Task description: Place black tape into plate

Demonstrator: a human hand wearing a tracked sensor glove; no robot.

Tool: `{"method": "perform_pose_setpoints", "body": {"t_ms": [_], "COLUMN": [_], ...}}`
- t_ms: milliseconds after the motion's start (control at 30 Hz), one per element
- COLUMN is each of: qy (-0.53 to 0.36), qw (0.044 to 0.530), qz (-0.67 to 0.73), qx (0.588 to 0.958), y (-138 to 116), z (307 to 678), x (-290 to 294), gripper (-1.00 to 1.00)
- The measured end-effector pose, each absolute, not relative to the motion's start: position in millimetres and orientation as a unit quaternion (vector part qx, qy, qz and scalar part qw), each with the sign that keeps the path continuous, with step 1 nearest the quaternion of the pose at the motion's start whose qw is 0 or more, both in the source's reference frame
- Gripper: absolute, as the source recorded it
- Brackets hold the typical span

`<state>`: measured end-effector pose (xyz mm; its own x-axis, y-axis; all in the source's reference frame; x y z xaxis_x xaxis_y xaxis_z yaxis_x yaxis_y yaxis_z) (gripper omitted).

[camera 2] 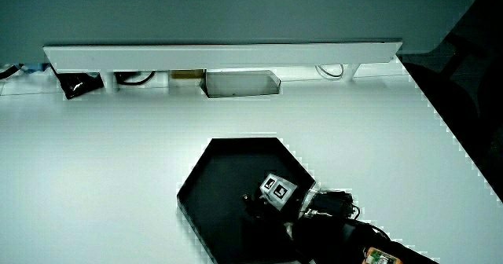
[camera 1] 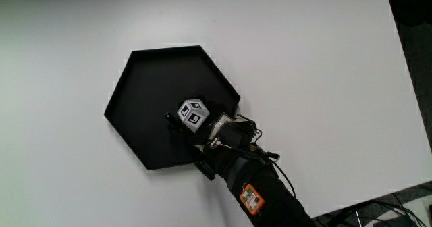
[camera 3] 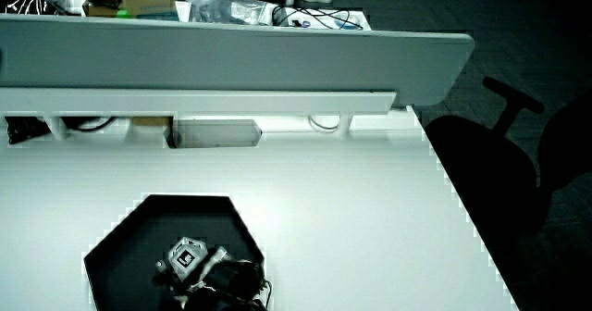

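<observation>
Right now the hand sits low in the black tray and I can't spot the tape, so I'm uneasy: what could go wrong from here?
1. The hand is over the hexagonal plate near the rim closest to the person; lifting away could catch that rim and shift the plate.
2. The tape is not visible: black on black, and the hand covers that spot, so placement cannot be confirmed.

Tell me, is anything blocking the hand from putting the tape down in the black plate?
Nothing visible is. The hand is already over the hexagonal black plate, and the rest of the plate's floor shows bare. The tape itself cannot be made out against the black glove and plate, so whether it is down cannot be told.
</observation>
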<state>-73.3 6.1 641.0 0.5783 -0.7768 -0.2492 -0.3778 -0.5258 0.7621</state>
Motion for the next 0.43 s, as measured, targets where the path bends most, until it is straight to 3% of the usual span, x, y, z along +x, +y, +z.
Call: {"method": "perform_pose_setpoints", "body": {"t_ms": [333,433], "qy": [-0.355,-0.355], "qw": [0.367,0.342], "qz": [-0.256,-0.230], "qx": [0.821,0.839], "y": [4,4], "z": [638,623], "x": [-59,-54], "gripper": [-0.73,-0.93]}}
